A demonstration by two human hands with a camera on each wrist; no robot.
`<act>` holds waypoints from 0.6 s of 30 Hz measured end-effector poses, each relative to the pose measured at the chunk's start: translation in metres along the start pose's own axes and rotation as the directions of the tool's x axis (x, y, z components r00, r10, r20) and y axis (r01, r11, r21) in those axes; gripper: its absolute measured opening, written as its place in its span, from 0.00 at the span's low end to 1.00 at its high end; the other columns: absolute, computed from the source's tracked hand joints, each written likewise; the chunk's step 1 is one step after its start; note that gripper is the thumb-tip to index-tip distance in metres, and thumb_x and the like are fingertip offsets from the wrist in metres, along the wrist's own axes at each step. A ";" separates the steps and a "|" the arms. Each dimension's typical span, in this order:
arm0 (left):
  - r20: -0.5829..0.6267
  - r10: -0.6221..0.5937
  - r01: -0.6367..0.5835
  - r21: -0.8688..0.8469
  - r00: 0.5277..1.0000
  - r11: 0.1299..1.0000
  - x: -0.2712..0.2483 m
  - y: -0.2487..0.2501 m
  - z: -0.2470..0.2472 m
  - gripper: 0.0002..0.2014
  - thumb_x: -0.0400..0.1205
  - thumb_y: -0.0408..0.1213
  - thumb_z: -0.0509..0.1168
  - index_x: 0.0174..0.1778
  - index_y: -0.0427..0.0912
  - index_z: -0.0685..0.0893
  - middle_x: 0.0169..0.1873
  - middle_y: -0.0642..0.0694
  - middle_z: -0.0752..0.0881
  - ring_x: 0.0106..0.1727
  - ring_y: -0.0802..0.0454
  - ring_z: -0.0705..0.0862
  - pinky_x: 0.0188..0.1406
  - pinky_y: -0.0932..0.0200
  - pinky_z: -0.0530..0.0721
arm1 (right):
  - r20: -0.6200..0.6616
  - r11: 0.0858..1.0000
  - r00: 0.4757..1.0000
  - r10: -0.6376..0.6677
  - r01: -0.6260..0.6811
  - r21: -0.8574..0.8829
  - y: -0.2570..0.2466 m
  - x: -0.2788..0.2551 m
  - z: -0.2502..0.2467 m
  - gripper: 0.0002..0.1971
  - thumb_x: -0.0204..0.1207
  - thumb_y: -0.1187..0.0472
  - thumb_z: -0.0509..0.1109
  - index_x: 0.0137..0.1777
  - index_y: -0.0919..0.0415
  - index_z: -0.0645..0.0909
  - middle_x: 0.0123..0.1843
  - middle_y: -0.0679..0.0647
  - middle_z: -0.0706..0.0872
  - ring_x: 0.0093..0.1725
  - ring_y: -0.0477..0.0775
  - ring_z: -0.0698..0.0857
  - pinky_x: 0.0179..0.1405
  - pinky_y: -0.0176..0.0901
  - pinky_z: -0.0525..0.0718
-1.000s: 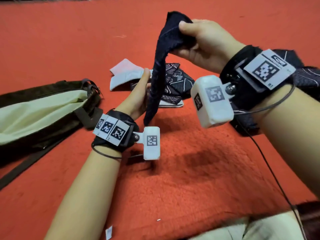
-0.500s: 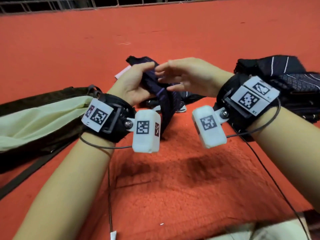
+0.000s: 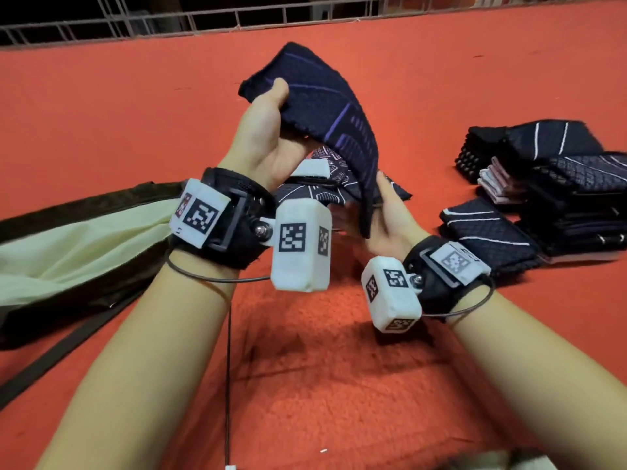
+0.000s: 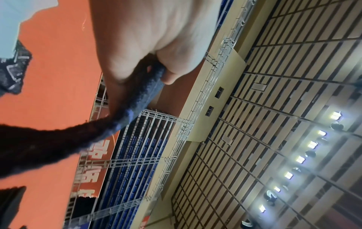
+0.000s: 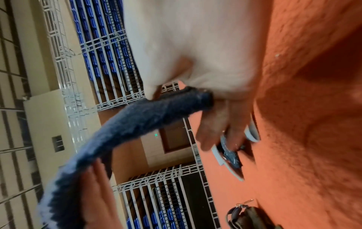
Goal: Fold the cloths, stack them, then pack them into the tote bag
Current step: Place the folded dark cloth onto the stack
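Observation:
A dark navy cloth with purple stripes (image 3: 325,106) hangs in the air between both hands. My left hand (image 3: 268,130) pinches its upper corner, thumb on top; the left wrist view shows the cloth's edge (image 4: 137,99) squeezed between thumb and fingers. My right hand (image 3: 383,212) pinches the cloth's lower end, and the right wrist view shows that end (image 5: 176,106) held under the thumb. Below the hands lie loose patterned cloths (image 3: 336,184) on the red carpet. The tote bag (image 3: 68,245), dark brown with a pale green lining, lies open at the left.
A pile of folded dark cloths (image 3: 559,184) with white stripes sits at the right, one folded cloth (image 3: 488,232) in front of it. A white railing (image 3: 203,18) runs along the carpet's far edge. Red carpet (image 3: 322,368) lies under my forearms.
The left hand rose with the cloth's upper corner, the right hand dropped to the lower end, and the bunched cloth spread out between them.

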State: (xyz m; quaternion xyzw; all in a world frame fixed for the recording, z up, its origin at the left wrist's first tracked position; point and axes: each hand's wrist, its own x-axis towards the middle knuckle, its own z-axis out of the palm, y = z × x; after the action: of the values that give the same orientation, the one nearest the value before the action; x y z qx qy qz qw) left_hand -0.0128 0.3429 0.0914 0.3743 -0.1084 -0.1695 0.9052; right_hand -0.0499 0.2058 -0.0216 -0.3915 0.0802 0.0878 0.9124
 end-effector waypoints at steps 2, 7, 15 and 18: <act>-0.036 0.027 -0.027 -0.003 0.999 1.000 0.000 0.003 -0.012 0.21 0.89 0.42 0.48 0.69 0.30 0.73 0.66 0.32 0.80 0.58 0.38 0.83 0.45 0.44 0.86 | -0.128 0.990 0.983 -0.129 0.136 0.044 -0.005 -0.001 0.001 0.16 0.85 0.50 0.56 0.52 0.60 0.81 0.35 0.55 0.91 0.31 0.51 0.89 0.26 0.39 0.86; -0.126 0.017 -0.014 0.027 0.992 1.000 -0.009 -0.001 -0.058 0.21 0.89 0.43 0.47 0.69 0.33 0.74 0.61 0.34 0.83 0.59 0.40 0.83 0.51 0.45 0.85 | -0.310 0.899 0.861 -0.404 0.311 -0.310 -0.018 -0.008 -0.023 0.08 0.82 0.70 0.60 0.44 0.60 0.79 0.26 0.48 0.88 0.23 0.42 0.85 0.20 0.31 0.79; -0.226 -0.126 0.140 0.047 0.966 0.989 -0.021 -0.021 -0.113 0.14 0.87 0.36 0.51 0.58 0.35 0.79 0.46 0.39 0.90 0.45 0.48 0.90 0.42 0.51 0.89 | -0.225 0.735 0.811 -0.540 0.324 -0.596 -0.029 -0.022 -0.041 0.09 0.77 0.72 0.66 0.42 0.57 0.80 0.40 0.54 0.86 0.35 0.47 0.85 0.41 0.43 0.86; -0.309 -0.286 0.337 0.126 0.907 0.933 -0.023 -0.041 -0.130 0.13 0.87 0.40 0.52 0.53 0.38 0.80 0.38 0.41 0.91 0.36 0.49 0.90 0.37 0.52 0.90 | -0.335 0.752 0.845 -0.418 0.115 -0.649 -0.015 -0.020 -0.061 0.09 0.77 0.72 0.66 0.40 0.58 0.79 0.35 0.54 0.87 0.33 0.49 0.84 0.42 0.45 0.86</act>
State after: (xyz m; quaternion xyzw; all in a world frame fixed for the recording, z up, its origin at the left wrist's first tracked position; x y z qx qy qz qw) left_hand -0.0010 0.4080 -0.0298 0.4861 0.0701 -0.2463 0.8356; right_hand -0.0705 0.1494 -0.0479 -0.6792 0.2030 -0.1217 0.6948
